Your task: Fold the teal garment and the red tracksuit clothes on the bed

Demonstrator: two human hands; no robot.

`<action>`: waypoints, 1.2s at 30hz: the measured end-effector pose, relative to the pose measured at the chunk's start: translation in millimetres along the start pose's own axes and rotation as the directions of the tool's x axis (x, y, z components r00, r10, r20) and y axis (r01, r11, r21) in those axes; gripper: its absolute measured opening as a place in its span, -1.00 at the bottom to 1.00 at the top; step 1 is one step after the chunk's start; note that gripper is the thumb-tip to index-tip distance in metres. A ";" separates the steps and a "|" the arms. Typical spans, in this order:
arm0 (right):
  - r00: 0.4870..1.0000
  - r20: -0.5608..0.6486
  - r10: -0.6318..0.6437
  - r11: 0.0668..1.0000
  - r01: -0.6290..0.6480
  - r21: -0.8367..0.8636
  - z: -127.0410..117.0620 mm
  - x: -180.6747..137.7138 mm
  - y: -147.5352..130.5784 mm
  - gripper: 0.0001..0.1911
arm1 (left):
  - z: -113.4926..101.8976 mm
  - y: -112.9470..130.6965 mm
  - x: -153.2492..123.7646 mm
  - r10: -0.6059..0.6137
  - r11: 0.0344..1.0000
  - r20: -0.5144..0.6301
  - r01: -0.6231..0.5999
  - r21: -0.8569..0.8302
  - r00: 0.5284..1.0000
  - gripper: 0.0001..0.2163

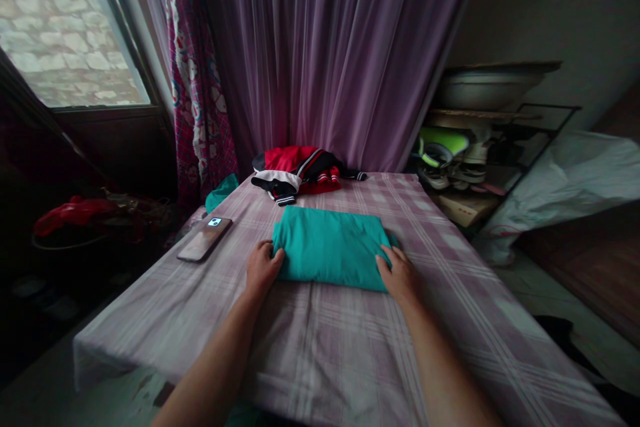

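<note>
A teal cloth (330, 245) lies folded into a rectangle on a table covered with a pale purple checked cloth (350, 347). My left hand (261, 269) grips the folded cloth's near left corner, fingers curled on its edge. My right hand (400, 275) holds the near right corner, thumb on top and fingers tucked at the edge. Both forearms reach in from the bottom of the view.
A red, black and white garment (300, 172) is heaped at the table's far end. A phone (205, 238) lies left of the teal cloth. Purple curtains (340, 60) hang behind. A rack with shoes and a basin (480, 140) stands right; a window (65, 33) is at left.
</note>
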State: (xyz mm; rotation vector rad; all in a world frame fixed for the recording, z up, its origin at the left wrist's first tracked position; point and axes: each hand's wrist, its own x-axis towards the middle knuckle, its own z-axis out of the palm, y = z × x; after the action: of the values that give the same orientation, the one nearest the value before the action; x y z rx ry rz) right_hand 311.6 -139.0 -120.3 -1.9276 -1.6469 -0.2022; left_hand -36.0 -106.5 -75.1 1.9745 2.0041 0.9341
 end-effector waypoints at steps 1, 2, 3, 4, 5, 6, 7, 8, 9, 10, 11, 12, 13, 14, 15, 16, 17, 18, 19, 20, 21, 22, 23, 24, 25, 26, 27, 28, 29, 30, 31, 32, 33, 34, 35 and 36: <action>1.000 -0.021 0.005 1.000 -0.005 -0.011 -0.5 -0.8 -2.4 -0.53 | -0.3 0.6 -0.2 -0.003 1.000 -0.004 0.003 0.003 1.000 -0.79; 0.999 -0.044 0.009 1.000 -0.010 -0.023 -0.9 -1.6 -4.6 -0.54 | -0.8 1.2 -0.5 -0.007 1.000 -0.004 0.007 0.006 1.000 -0.79; 0.998 -0.066 0.011 0.999 -0.013 -0.036 -1.3 -2.3 -6.5 -0.55 | -1.3 1.8 -0.7 -0.012 1.000 0.001 0.012 0.011 1.000 -0.79; 0.996 -0.083 0.011 0.999 -0.015 -0.048 -1.6 -2.9 -8.0 -0.56 | -2.0 2.5 -1.0 -0.018 1.000 0.008 0.018 0.018 1.000 -0.80; 0.996 -0.091 0.010 0.998 -0.015 -0.057 -1.9 -3.2 -8.9 -0.57 | -2.7 3.1 -1.2 -0.022 0.999 0.016 0.022 0.027 1.000 -0.80; 0.996 -0.092 0.007 0.998 -0.013 -0.062 -2.2 -3.3 -9.2 -0.57 | -3.4 3.7 -1.5 -0.025 0.999 0.025 0.024 0.037 0.999 -0.80; 0.996 -0.085 0.005 0.998 -0.010 -0.066 -2.6 -3.2 -9.1 -0.57 | -3.9 4.2 -1.8 -0.028 0.999 0.032 0.026 0.047 0.999 -0.81; 0.997 -0.073 0.004 0.998 -0.008 -0.067 -3.0 -3.0 -8.7 -0.57 | -4.4 4.6 -2.0 -0.029 0.998 0.037 0.027 0.056 0.999 -0.81; 0.998 -0.057 0.003 0.998 -0.006 -0.068 -3.4 -2.6 -8.0 -0.56 | -4.6 5.0 -2.2 -0.030 0.998 0.042 0.028 0.063 0.999 -0.81; 0.999 -0.041 0.004 0.998 -0.007 -0.068 -3.7 -2.3 -7.4 -0.56 | -4.7 5.1 -2.3 -0.033 0.997 0.046 0.030 0.067 0.998 -0.80; 1.000 -0.029 0.009 0.997 -0.011 -0.070 -4.0 -1.9 -6.8 -0.55 | -4.7 5.1 -2.4 -0.035 0.997 0.049 0.032 0.068 0.998 -0.80; 1.000 -0.023 0.017 0.997 -0.019 -0.072 -4.2 -1.6 -6.2 -0.55 | -4.4 4.9 -2.4 -0.037 0.997 0.052 0.034 0.066 0.998 -0.80; 1.000 -0.019 0.025 0.997 -0.026 -0.074 -4.2 -1.3 -5.7 -0.55 | -4.0 4.4 -2.4 -0.040 0.997 0.051 0.037 0.062 0.998 -0.80; 0.999 -0.017 0.031 0.997 -0.032 -0.075 -4.1 -1.1 -5.2 -0.56 | -3.5 3.8 -2.3 -0.045 0.998 0.047 0.042 0.055 0.998 -0.79; 0.999 -0.012 0.033 0.997 -0.034 -0.074 -3.9 -0.8 -4.8 -0.56 | -2.8 3.0 -2.3 -0.052 0.998 0.040 0.050 0.045 0.998 -0.77; 0.999 -0.004 0.034 0.997 -0.034 -0.072 -3.6 -0.6 -4.4 -0.56 | -1.9 2.0 -2.2 -0.060 0.998 0.030 0.059 0.032 0.998 -0.73; 1.000 0.007 0.031 0.997 -0.030 -0.070 -3.3 -0.5 -4.0 -0.56 | -0.9 0.9 -2.2 -0.059 0.998 0.016 0.059 0.015 0.998 -0.68; 0.999 0.013 0.029 0.997 -0.028 -0.068 -3.0 -0.3 -3.7 -0.56 | 0.2 -0.3 -2.2 -0.046 0.999 0.001 0.046 -0.001 0.999 -0.62; 0.999 0.012 0.031 0.997 -0.030 -0.068 -2.6 -0.3 -3.3 -0.56 | 1.3 -1.6 -2.2 -0.018 1.000 -0.014 0.018 -0.016 1.000 -0.57; 0.999 0.004 0.033 0.997 -0.032 -0.067 -2.2 -0.2 -2.9 -0.56 | 2.6 -2.9 -2.2 0.021 0.999 -0.027 -0.022 -0.025 0.999 -0.54; 1.000 -0.003 0.030 0.997 -0.030 -0.065 -1.7 -0.2 -2.3 -0.56 | 3.8 -4.2 -2.1 0.065 0.997 -0.036 -0.066 -0.027 0.997 -0.53; 1.000 -0.009 0.024 0.998 -0.025 -0.062 -1.1 -0.2 -1.5 -0.55 | 5.1 -5.3 -2.1 0.103 0.994 -0.037 -0.103 -0.023 0.994 -0.52; 1.000 -0.011 0.016 0.998 -0.017 -0.058 -0.3 -0.1 -0.3 -0.55 | 6.2 -6.3 -2.0 0.127 0.992 -0.033 -0.128 -0.013 0.991 -0.53; 1.000 -0.010 0.008 0.998 -0.008 -0.055 0.7 0.0 1.2 -0.55 | 7.4 -7.1 -1.9 0.136 0.991 -0.024 -0.136 0.000 0.990 -0.55; 1.000 -0.007 0.000 0.999 0.000 -0.052 1.8 0.1 2.9 -0.55 | 8.4 -7.8 -1.8 0.135 0.991 -0.015 -0.135 0.013 0.991 -0.56; 1.000 -0.006 -0.006 0.999 0.005 -0.052 3.0 0.3 4.6 -0.55 | 9.4 -8.4 -1.8 0.129 0.991 -0.009 -0.129 0.024 0.992 -0.57; 1.000 -0.010 -0.008 0.999 0.008 -0.053 4.1 0.4 6.2 -0.56 | 10.3 -8.9 -1.7 0.121 0.992 -0.008 -0.121 0.032 0.993 -0.57; 1.000 -0.017 -0.010 0.998 0.009 -0.056 4.9 0.5 7.2 -0.56 | 11.1 -9.2 -1.6 0.115 0.993 -0.011 -0.115 0.037 0.993 -0.57; 1.000 -0.023 -0.014 0.998 0.012 -0.061 5.0 0.6 7.5 -0.57 | 11.8 -9.5 -1.5 0.113 0.993 -0.015 -0.113 0.039 0.993 -0.57; 0.999 -0.031 -0.017 0.998 0.015 -0.067 4.2 0.5 6.8 -0.57 | 12.3 -9.7 -1.4 0.114 0.993 -0.019 -0.113 0.039 0.993 -0.58; 0.999 -0.040 -0.021 0.997 0.018 -0.076 2.4 0.3 5.0 -0.57 | 12.6 -9.7 -1.4 0.116 0.993 -0.023 -0.115 0.038 0.993 -0.58; 0.998 -0.056 -0.026 0.996 0.021 -0.088 -0.7 0.0 1.9 -0.57 | 12.7 -9.6 -1.4 0.119 0.992 -0.023 -0.118 0.037 0.993 -0.58; 0.996 -0.081 -0.032 0.995 0.024 -0.100 -5.0 -0.5 -2.4 -0.57 | 12.7 -9.4 -1.5 0.121 0.992 -0.021 -0.120 0.034 0.992 -0.59; 0.993 -0.113 -0.041 0.993 0.028 -0.114 -10.3 -1.0 -7.8 -0.57 | 12.5 -9.1 -1.6 0.123 0.992 -0.018 -0.122 0.031 0.992 -0.60; 0.987 -0.152 -0.051 0.992 0.032 -0.125 -16.1 -1.7 -14.1 -0.56 | 12.2 -8.7 -1.6 0.125 0.992 -0.015 -0.124 0.028 0.992 -0.60; 0.979 -0.193 -0.066 0.990 0.040 -0.136 -21.9 -2.4 -21.0 -0.55 | 11.8 -8.4 -1.7 0.125 0.992 -0.014 -0.124 0.025 0.992 -0.61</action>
State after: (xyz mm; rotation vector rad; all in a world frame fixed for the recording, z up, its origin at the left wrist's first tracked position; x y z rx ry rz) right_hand 296.8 -151.2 -96.6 -1.8922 -1.5876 -0.5181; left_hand -36.5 -103.8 -89.4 2.1328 1.9276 0.9588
